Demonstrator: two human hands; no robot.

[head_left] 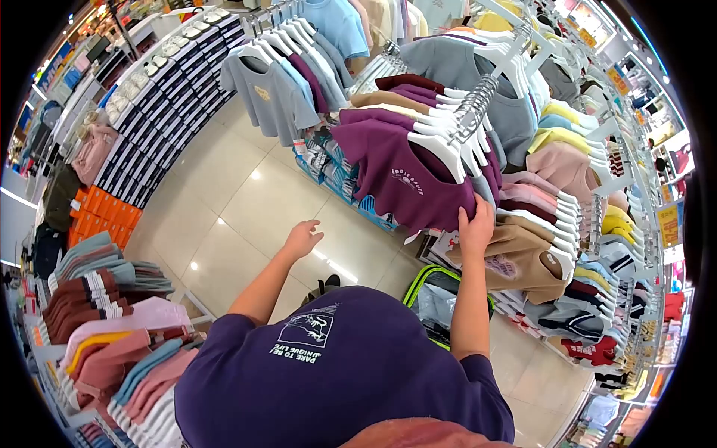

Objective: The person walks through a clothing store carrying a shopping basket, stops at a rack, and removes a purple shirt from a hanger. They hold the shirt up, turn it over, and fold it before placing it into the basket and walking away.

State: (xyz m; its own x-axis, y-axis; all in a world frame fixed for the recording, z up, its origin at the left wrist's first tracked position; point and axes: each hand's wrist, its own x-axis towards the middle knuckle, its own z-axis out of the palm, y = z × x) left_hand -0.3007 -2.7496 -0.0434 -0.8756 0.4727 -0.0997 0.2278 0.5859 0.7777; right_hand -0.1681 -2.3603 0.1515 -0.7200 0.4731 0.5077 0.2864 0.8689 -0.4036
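On the far left, folded stacks (112,328) fill the shelves beside you, with orange boxes (101,213) further off. None of this is touched.

Your left hand (302,239) is held out over the floor (224,194). Its fingers are released and spread, and it holds nothing. It is well apart from the racks, with grey shirts (269,93) hanging far beyond it.

The purple shirt (396,175) is right of centre. It hangs at the front of its row on a white hanger (441,145), which is hooked over the sloping rail (478,97). Your right hand (476,224) is up at its lower right hem, and the fingers (469,210) look closed on the cloth. The back of the hand faces you, so the exact pinch is hard to read. Just below and to the right of that hand hangs a tan shirt (515,261), near it and perhaps brushing it. A green-edged bag (437,299) sits near you, beside your right forearm.

As for progress, I judge the work to be at its very start. You have reached the purple shirt and taken its hem, and that is all that is done. The shirt is not yet off the rail and the hanger is not unhooked. The left hand has not joined in. Whatever is to be done with the shirt is yet to do.
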